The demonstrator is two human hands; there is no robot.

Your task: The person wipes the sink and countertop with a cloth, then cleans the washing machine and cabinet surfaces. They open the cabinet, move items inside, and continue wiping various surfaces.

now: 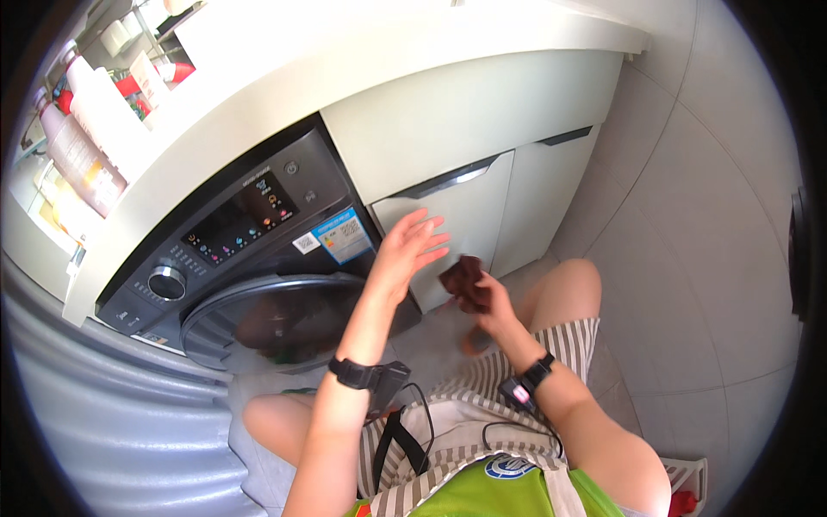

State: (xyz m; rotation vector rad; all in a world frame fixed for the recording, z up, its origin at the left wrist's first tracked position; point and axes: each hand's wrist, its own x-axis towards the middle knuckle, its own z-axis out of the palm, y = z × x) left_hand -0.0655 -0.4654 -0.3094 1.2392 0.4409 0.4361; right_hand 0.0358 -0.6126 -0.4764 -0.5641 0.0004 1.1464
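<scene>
My left hand (411,249) is raised before the pale cabinet door, fingers spread, holding nothing. To its right, my right hand (492,302) grips a dark reddish-brown cloth (466,283), bunched up, in front of the cabinet's lower part. Left of my left hand stands a dark front-loading washing machine (258,226), set under the counter. Its round door (284,323) has dark glass, and whether it is fully closed I cannot tell. Black straps with small devices sit around both my forearms.
A white countertop (387,71) runs above the cabinet doors (543,194). Pump bottles (84,158) and tubes stand at the upper left. A grey ribbed curtain (129,426) hangs at the lower left. Tiled wall (691,258) rises on the right, with a white basket (688,475) at lower right.
</scene>
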